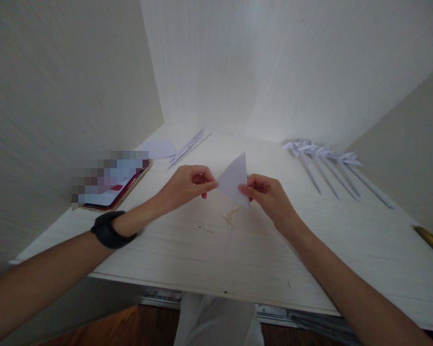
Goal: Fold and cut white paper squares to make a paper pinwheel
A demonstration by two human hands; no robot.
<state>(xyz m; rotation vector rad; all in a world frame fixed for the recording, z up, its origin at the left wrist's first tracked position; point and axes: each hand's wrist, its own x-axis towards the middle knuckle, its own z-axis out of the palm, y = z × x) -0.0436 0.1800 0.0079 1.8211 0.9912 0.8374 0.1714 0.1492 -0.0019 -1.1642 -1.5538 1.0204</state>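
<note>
A white triangular piece of paper (233,178) is held up above the middle of the table between my two hands. My left hand (193,183) pinches its left corner with thumb and forefinger. On the other side, my right hand (263,190) grips the paper's right edge, thumb in front and fingers behind. Below the paper, small pale scraps (230,218) lie on the white tabletop (187,259). Whether the paper is folded in layers I cannot tell.
Rolled paper sticks with folded paper tops (321,154) lie at the right back. Thin paper strips (189,148) and a flat paper sheet (159,149) lie at the left back. A partly blurred stack (111,185) rests by the left wall. White walls enclose the table.
</note>
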